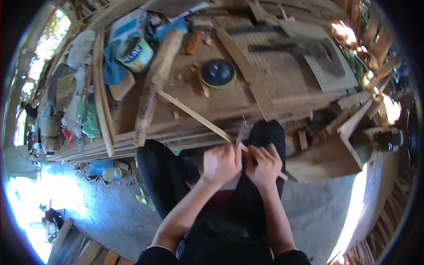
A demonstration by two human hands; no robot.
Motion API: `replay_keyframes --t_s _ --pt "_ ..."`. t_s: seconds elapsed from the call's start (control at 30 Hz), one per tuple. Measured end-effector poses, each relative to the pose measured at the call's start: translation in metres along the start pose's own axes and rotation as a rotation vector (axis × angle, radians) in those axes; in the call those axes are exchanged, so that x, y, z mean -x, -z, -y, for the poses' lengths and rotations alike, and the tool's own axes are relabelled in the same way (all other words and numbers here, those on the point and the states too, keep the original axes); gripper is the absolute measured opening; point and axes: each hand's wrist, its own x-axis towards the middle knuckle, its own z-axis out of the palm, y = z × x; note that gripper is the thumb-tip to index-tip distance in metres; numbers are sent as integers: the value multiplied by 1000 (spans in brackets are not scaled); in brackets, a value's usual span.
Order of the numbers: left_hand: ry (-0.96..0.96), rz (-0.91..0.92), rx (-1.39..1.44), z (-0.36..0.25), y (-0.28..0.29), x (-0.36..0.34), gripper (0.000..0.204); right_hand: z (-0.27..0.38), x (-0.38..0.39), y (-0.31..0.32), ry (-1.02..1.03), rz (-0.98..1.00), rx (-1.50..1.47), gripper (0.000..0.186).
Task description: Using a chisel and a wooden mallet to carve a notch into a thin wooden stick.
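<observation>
A long, thin wooden strip (194,117) runs slantwise from the bench edge down to my hands over my right thigh. My right hand (265,165) is closed around its lower part, and its end sticks out past the palm. Close beside it, my left hand (221,164) is closed in a fist, its thumb against the strip. A narrow, blade-like piece (243,129) rises from between the hands. It is blurred, and I cannot tell which hand grips it. The strip's far end meets a thick, partly barked branch (152,90) that leans over the bench edge.
On the wooden workbench (190,99) are a round black object (217,73), a printed tub (136,55), a flat wooden slat (247,73) and a dark metal square-shaped tool (304,48). Tools and bags crowd the left side. A wooden board (324,159) juts out at the right.
</observation>
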Motion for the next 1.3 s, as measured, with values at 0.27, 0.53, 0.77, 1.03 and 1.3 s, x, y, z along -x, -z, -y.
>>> replay_keyframes --t_s 0.27,0.53,0.77,1.03,1.3 --pt "-23 92 160 14 8 2 27 -5 -4 -4 8 -1 11 14" --pt "3 68 239 12 9 15 24 -6 -1 -3 1 16 -6 15" --pt "26 135 284 13 5 14 27 -9 -2 -3 -1 7 -4 14" --pt "85 130 468 9 2 12 27 -11 -1 -5 -22 26 -6 12" --pt "-44 215 473 22 8 8 27 -14 -2 -1 -20 19 -10 10"
